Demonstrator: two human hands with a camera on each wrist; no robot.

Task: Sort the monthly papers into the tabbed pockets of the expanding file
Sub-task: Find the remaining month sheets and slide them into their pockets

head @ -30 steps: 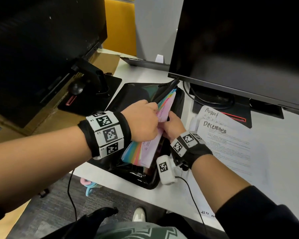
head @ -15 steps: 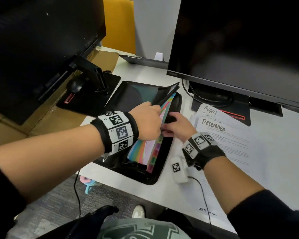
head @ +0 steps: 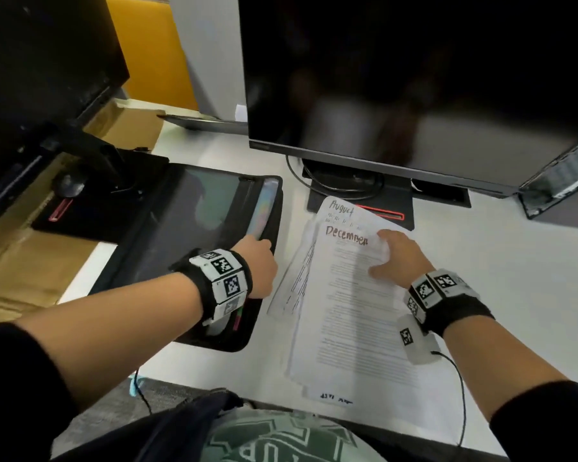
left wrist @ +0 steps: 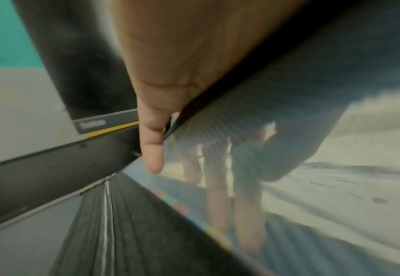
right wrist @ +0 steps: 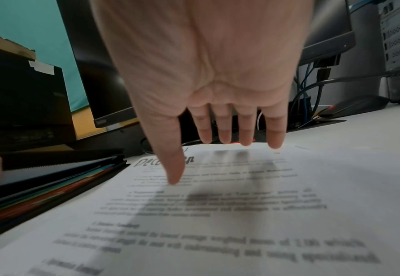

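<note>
while the left hand (head: 259, 261) pinches the file flap (head: 194, 228), right fingers (right wrist: 225, 128) spread flat above papers (head: 357, 315) on the white desk (head: 514, 261).

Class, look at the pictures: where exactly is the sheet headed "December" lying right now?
In the head view the December sheet lies on top of the paper stack on the white desk, right of the expanding file, in front of the monitor, under the right hand.

Desk layout
File (head: 194, 235) at 9 o'clock of the papers (head: 347, 311); monitor (head: 397, 78) stands at their 12 o'clock.
</note>
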